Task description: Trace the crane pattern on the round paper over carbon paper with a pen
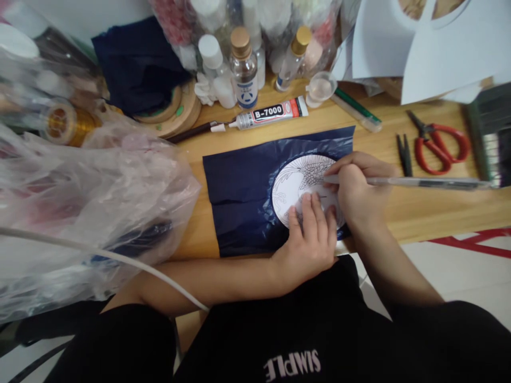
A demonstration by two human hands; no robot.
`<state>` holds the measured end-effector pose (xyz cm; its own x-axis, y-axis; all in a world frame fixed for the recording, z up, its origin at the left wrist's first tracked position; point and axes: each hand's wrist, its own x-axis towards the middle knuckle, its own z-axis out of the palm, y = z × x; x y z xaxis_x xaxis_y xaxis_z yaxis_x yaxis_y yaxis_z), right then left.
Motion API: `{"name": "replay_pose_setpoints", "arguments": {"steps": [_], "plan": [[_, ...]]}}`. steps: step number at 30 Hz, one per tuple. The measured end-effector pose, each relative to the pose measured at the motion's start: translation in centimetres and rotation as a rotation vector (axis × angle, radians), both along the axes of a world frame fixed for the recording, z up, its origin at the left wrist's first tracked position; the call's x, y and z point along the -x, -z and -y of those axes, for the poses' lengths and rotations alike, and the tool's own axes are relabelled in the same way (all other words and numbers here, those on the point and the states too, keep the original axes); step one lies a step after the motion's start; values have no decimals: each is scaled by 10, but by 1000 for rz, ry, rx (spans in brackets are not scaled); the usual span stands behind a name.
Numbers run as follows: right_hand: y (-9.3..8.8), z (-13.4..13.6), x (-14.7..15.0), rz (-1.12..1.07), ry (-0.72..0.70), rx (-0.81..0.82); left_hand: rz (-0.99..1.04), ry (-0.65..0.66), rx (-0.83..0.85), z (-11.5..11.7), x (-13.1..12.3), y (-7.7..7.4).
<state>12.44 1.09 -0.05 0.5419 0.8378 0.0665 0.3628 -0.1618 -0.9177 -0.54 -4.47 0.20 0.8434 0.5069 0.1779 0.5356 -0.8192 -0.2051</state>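
Observation:
A round white paper disc [293,183] with a fine line drawing lies on a dark blue sheet [243,197] spread on the wooden table [419,207]. My left hand [309,239] rests on the disc's lower edge, fingers stretched flat and pressing it down. My right hand [359,186] is closed in a writing grip on a long clear pen [419,182], whose tip touches the drawing near the disc's upper right.
A B-7000 glue tube [271,113], several small bottles [243,69], and wooden hoops [175,114] stand behind the sheet. Red scissors [439,146] and dark tweezers [404,154] lie at right. Plastic bags [88,202] crowd the left; pale paper sheets [439,48] lie at back right.

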Motion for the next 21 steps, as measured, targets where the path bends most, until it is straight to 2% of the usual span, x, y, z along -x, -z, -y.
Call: {"name": "replay_pose_setpoints", "arguments": {"steps": [9, 21], "plan": [[1, 0, 2, -7, 48, -17, -10, 6, 11, -1, 0, -2], [0, 0, -1, 44, 10, 8, -2, 1, 10, 0, 0, 0]]}}
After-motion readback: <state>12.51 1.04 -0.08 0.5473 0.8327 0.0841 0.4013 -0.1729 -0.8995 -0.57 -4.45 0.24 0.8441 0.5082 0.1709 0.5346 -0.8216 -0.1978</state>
